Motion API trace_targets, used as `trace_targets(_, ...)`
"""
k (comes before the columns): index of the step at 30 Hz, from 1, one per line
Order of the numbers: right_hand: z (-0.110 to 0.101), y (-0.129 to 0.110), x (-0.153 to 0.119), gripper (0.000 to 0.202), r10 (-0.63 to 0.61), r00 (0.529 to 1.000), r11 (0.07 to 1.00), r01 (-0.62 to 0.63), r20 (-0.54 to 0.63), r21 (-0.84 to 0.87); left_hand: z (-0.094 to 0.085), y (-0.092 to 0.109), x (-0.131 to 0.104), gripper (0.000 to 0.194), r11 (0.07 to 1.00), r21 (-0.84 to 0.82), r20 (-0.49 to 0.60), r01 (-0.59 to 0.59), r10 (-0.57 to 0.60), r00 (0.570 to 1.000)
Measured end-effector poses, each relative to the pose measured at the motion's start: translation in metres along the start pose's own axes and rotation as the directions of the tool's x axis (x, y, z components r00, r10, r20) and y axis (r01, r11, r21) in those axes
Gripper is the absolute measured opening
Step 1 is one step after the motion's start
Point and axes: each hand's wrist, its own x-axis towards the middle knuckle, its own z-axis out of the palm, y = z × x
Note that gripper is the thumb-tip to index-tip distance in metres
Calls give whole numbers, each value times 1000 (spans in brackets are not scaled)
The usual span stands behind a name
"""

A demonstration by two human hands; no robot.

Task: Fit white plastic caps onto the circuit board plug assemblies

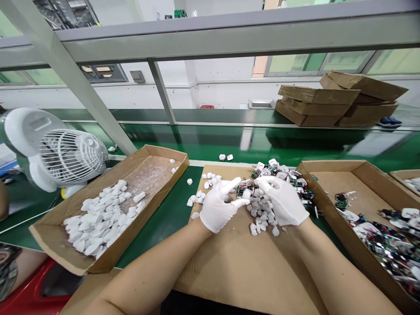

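Cardboard trays, your green bench.
Left tray (108, 253): white shells. Right tray (331, 218): circuit boards. Your left hand (218, 208) pinches a small part; right hand (284, 201) curls, contents indiscernible.

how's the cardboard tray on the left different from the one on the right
The left tray holds only small white plastic pieces, heaped at its near end with the far end mostly bare. The right tray holds mixed parts with green circuit boards, dark and shiny, piled at its near right. The left tray lies angled on the green belt; the right tray's near end runs out of the picture. Both are shallow brown cardboard, open on top.
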Motion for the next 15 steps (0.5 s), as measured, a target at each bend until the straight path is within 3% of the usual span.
trace_targets(12, -9, 7, 6, 37, 12, 996, 999, -15, -92, -39, -1, 3, 2, 58, 999, 15, -20, -47, 48, 999)
trace_targets(15, -11, 3, 4, 42, -3, 997, 1000, 4, -74, 16, -1, 2, 1, 59, 996, 23, -12, -81, 81, 997)
